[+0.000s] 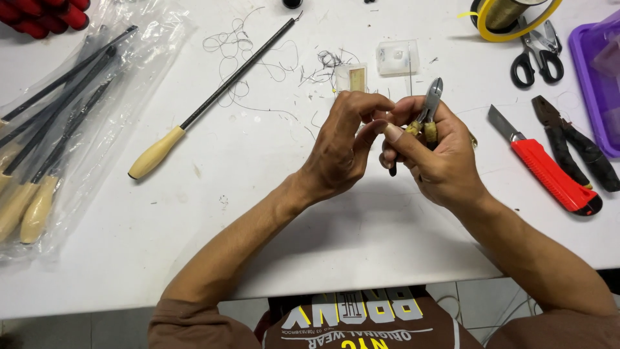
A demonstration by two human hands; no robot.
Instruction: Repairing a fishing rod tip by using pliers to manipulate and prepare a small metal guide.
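Between both hands [387, 145], small pliers [429, 106] sit gripped by the right

Matt white table [271, 194]; shiny metal cutters [431, 103]

purple tray [591, 71]: cut off at right edge. red handles [45, 14]: cropped top left. small cutters [431, 103]: handles hidden in right hand [433, 158]. item pinched by left hand [342, 145]: too small to tell.

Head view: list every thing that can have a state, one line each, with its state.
Small cutters: held in the right hand, tips up.
Left hand: fingertips pinched, contents too small to tell.
Utility knife: blade out, lying flat.
Black pliers: closed.
Scissors: closed.
Loose file: lying flat.
Plastic bag: holding more files.
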